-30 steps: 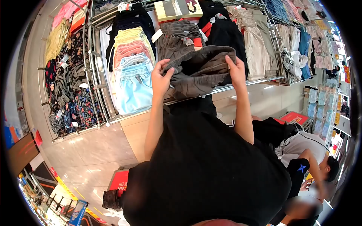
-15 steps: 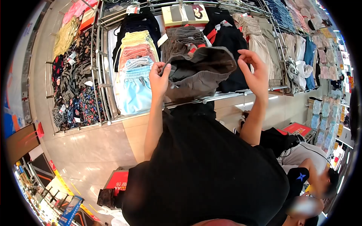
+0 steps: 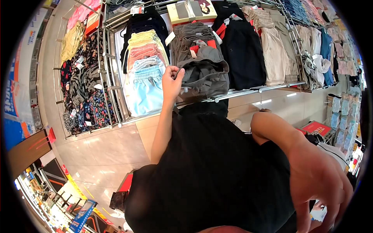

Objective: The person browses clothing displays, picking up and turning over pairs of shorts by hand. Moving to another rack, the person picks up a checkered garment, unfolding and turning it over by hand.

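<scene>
My left hand (image 3: 171, 83) pinches the left end of the waistband of dark grey-brown trousers (image 3: 210, 83) at the front of the rack. Their waist opening gapes toward me, and the lower part is hidden. Behind them lies a folded stack of similar trousers (image 3: 194, 33) with red-and-white tags. My right hand (image 3: 320, 186) is raised close to the camera at lower right, away from the rack. Its fingers hang apart, with nothing visible in them. Nearest on the left are light blue elastic-waist trousers (image 3: 145, 95); black trousers (image 3: 243, 54) lie to the right.
A metal rail (image 3: 248, 92) edges the display. A yellow box (image 3: 192, 14) sits at the back. Beige trousers (image 3: 276, 56) lie on the right, and patterned garments (image 3: 83, 93) fill the left rack. A red sign (image 3: 316, 129) stands at right, where another person is partly hidden.
My right hand has swung from beside the grey-brown trousers back toward the camera at lower right. The waistband has sunk lower and narrowed, my left hand still gripping it.
</scene>
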Tool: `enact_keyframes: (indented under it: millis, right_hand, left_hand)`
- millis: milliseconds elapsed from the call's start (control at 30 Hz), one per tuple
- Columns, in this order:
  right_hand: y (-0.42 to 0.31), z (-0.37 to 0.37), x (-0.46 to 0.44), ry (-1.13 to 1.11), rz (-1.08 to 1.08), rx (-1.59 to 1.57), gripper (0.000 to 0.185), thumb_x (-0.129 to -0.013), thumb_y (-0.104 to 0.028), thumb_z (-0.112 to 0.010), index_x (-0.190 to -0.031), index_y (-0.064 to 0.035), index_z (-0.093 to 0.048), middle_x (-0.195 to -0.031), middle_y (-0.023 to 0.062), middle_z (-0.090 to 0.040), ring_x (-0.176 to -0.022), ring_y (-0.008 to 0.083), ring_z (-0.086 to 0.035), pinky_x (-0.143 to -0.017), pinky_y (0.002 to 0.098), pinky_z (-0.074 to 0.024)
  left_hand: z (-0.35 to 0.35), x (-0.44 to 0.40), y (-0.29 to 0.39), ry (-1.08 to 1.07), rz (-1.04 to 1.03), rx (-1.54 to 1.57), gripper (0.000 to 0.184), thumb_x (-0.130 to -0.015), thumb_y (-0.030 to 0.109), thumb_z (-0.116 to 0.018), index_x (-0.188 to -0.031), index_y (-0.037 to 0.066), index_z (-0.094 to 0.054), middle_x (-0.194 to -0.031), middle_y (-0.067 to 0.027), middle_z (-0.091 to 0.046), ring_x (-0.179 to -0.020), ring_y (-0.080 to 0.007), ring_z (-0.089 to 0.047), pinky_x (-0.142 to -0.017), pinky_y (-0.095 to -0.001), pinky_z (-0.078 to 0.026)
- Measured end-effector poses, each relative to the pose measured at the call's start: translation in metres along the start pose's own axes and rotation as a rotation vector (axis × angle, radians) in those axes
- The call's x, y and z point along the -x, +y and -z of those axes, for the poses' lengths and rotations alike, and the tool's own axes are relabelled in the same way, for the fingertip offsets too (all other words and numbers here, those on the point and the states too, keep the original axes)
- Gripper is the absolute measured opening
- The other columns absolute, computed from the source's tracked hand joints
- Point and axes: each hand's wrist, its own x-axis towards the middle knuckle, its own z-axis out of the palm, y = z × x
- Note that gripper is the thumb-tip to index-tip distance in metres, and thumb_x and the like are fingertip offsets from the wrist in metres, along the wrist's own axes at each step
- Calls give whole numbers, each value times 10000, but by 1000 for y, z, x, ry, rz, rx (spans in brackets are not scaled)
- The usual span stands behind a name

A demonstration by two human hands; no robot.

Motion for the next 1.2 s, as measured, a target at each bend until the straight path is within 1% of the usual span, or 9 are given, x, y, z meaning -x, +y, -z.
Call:
enact_keyframes:
  millis: [33,133,233,300,533,800,1133,1167,1200]
  right_hand:
    - [19,-32,-10,195,316,327,125,-810,-272,-735,-840,-151,-721,-966,-82,-684,-965,60,-598,-907,208,-500]
    - [8,-32,-18,71,282,710,179,-836,-327,-696,-813,-152,-720,-942,-96,-684,-929,42,-597,-910,207,-488]
    - [27,-33,-17,60,309,172,222,-847,-385,-666,-798,-173,-713,-900,-121,-676,-940,10,-572,-880,188,-462]
    - [16,-29,-12,124,428,629,234,-850,-415,-652,-826,-191,-715,-885,-131,-676,-945,-21,-550,-843,166,-429]
    - [-5,-26,-3,150,406,1026,248,-847,-510,-627,-836,-283,-725,-919,-159,-638,-860,-36,-526,-803,154,-414]
    - [-21,-30,-2,121,-8,710,323,-823,-604,-620,-871,-296,-706,-834,-149,-616,-724,-21,-510,-661,169,-436]
    - [20,34,52,-177,-14,646,404,-574,-274,-781,-843,-25,-610,-742,64,-579,-664,208,-567,-581,330,-427]
    - [29,45,72,-231,-126,700,427,-550,-241,-797,-841,2,-601,-733,86,-575,-657,231,-573,-573,346,-426]
    - [34,23,67,44,-786,873,415,-657,-286,-806,-874,5,-603,-811,100,-589,-727,220,-579,-613,314,-445]
  left_hand:
    - [0,0,-1,-1,1,1,189,-864,129,-685,-875,15,-534,-705,34,-491,-619,-43,-405,-548,-207,-347]
    - [-1,1,-4,-4,-17,5,195,-864,134,-687,-877,16,-533,-707,34,-491,-627,-44,-407,-548,-207,-349]
    - [0,4,-2,-13,0,12,198,-865,140,-689,-879,19,-532,-714,35,-492,-635,-43,-410,-551,-204,-351]
    - [0,6,0,-17,38,31,196,-867,143,-687,-884,23,-534,-719,36,-493,-636,-43,-410,-553,-199,-354]
    - [1,5,-2,-25,29,58,188,-874,144,-681,-885,27,-535,-719,37,-493,-636,-40,-411,-550,-196,-355]
    - [-2,4,-5,-15,3,72,183,-877,142,-677,-887,26,-536,-718,32,-498,-621,-39,-413,-533,-198,-354]
    - [-2,3,-1,50,-22,89,189,-870,137,-685,-880,27,-531,-708,35,-493,-627,-36,-410,-554,-200,-349]
    - [-3,4,1,67,-63,68,190,-869,134,-686,-876,28,-529,-706,36,-492,-627,-37,-410,-557,-201,-349]
    - [-3,5,7,68,-62,67,186,-871,125,-682,-872,28,-524,-707,36,-494,-632,-37,-420,-566,-205,-358]
